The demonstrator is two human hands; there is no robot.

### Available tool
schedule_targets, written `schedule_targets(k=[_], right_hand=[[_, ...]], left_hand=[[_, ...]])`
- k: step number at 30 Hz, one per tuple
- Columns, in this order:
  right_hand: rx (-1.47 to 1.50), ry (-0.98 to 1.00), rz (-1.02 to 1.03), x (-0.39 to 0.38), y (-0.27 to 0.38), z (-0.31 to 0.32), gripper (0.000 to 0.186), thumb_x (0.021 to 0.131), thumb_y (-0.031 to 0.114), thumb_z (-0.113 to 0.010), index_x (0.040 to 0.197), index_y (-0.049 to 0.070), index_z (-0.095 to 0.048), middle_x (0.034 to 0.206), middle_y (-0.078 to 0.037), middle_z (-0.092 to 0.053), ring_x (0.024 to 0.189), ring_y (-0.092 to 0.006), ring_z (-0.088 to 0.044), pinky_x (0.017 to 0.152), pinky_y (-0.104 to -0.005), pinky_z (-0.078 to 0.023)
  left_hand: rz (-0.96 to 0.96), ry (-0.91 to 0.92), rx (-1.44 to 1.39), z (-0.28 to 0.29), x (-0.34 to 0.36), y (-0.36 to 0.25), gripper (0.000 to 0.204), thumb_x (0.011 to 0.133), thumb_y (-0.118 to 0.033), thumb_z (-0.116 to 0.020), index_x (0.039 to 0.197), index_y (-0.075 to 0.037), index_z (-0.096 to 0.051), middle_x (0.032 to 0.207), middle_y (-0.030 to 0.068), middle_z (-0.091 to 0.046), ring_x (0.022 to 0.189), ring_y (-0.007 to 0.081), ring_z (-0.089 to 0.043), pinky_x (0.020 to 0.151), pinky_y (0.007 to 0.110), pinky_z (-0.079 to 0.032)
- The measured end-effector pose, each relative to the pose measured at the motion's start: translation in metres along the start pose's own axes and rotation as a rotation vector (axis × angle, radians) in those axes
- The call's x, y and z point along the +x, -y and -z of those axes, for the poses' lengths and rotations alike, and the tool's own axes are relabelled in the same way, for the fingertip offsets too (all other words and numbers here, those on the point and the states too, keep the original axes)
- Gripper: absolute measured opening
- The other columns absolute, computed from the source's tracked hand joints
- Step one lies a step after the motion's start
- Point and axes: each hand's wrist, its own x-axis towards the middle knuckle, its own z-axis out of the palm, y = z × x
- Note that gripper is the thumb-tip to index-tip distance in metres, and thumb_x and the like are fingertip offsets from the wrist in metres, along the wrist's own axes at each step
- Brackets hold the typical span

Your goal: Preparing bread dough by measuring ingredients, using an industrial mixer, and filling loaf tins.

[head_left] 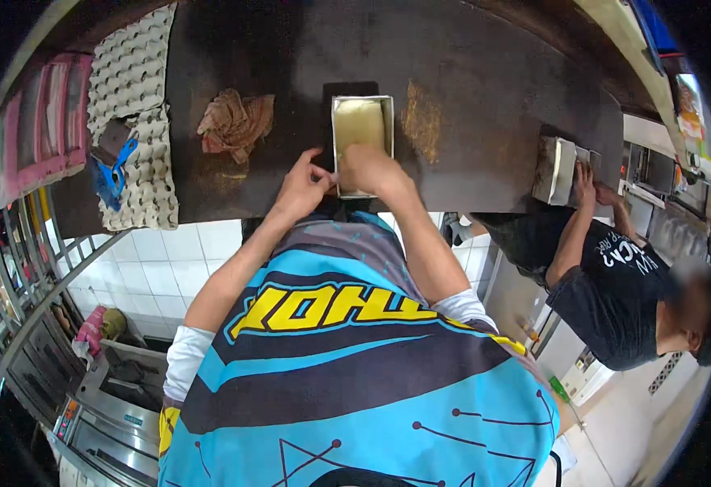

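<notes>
A rectangular metal tin [391, 122] with a pale rim and a smooth yellowish inside [361, 122] stands on the dark table in front of me. My left hand [303, 185] is at its near left side, thumb and finger pinched at the rim, with one finger raised. Over the near end of the tin, my right hand [369, 169] reaches in. Its fingers point down and are blurred, so what they hold, if anything, is hidden. A crumpled reddish-brown cloth [235, 122] lies left of the tin.
Brown crumbs [422, 122] lie right of the tin. Stacked egg trays [132, 81] with a blue-handled tool [118, 170] and pink cloth [43, 122] are at left. A co-worker [607, 276] at right handles another metal tin [561, 169]. The table's near edge [502, 213] runs before me.
</notes>
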Motion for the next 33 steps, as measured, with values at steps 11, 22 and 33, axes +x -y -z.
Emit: schedule_targets(k=[11, 22, 33], right_hand=[[-0.219, -0.037, 0.165, 0.046, -0.012, 0.009, 0.025, 0.072, 0.013, -0.062, 0.091, -0.002, -0.07, 0.095, -0.026, -0.066, 0.091, -0.0376, -0.066, 0.076, -0.0446, -0.053], [-0.121, -0.175, 0.084, 0.058, -0.018, 0.015, 0.027, 0.076, 0.013, -0.061, 0.098, -0.001, -0.068, 0.105, -0.025, -0.065, 0.099, -0.0361, -0.064, 0.084, -0.0434, -0.051], [-0.131, -0.144, 0.101, 0.094, -0.045, 0.001, 0.025, 0.075, 0.015, -0.058, 0.091, -0.002, -0.068, 0.1, -0.023, -0.067, 0.092, -0.034, -0.067, 0.079, -0.0435, -0.053]], left_hand=[[0.036, -0.026, -0.007, 0.002, 0.005, -0.003, 0.063, 0.086, -0.016, -0.066, 0.14, -0.001, -0.036, 0.086, 0.0089, -0.068, 0.076, 0.0164, -0.066, 0.076, 0.031, -0.051], [0.027, -0.005, 0.094, 0.0, -0.003, 0.0, 0.064, 0.09, -0.013, -0.064, 0.142, 0.001, -0.03, 0.093, 0.0102, -0.064, 0.08, 0.0163, -0.066, 0.074, 0.028, -0.051], [0.048, -0.012, 0.066, -0.001, -0.008, -0.009, 0.064, 0.089, -0.013, -0.065, 0.142, 0.001, -0.031, 0.09, 0.0103, -0.065, 0.079, 0.0164, -0.067, 0.072, 0.028, -0.052]])
